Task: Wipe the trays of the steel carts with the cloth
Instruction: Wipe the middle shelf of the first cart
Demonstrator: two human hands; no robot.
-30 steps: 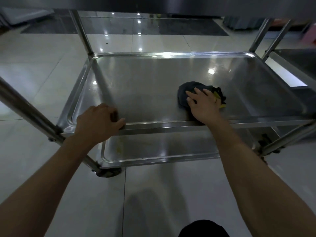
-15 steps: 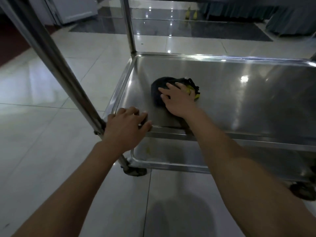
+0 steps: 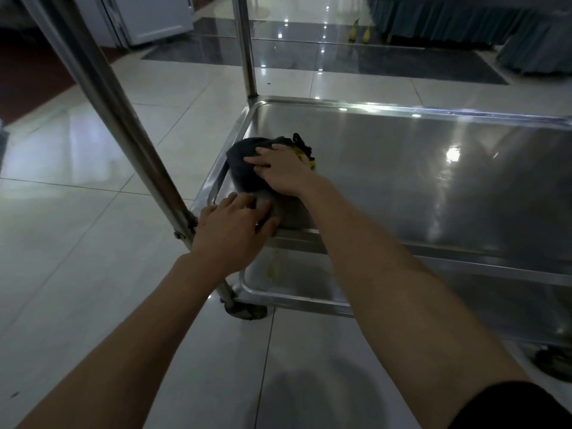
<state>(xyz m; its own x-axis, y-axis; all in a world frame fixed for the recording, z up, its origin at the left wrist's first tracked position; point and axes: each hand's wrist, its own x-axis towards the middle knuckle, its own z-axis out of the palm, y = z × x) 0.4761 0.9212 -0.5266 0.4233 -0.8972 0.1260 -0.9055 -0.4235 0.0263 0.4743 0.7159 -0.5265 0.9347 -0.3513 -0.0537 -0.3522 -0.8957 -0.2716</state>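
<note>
While soft, light, bunched cloth [image 3: 244, 159] at tray [image 3: 402, 181] near-left corner: press flat under straight right hand [image 3: 283, 170] fingers; left hand [image 3: 230, 233] curled over rim.

A: What's visible of the operator?

B: Two forearms plus both hands, left hand [image 3: 230, 232] and right hand [image 3: 283, 171]. Both bare: no gloves, no watch, no bands at the wrists.

A: Rings?

B: Small bright glint by the left hand's fingers [image 3: 247, 203]. Could be a ring, too small to tell.

A: Sleeves?

B: Forearms bare along the whole visible length. Only clothing in view is a patch of black fabric [image 3: 520, 404] in the bottom right corner, by the right upper arm. Looks like a short sleeve edge or shirt; can't tell which.

A: Markings, logos?

B: None readable. Fabric is plain, dark, low light.
</note>
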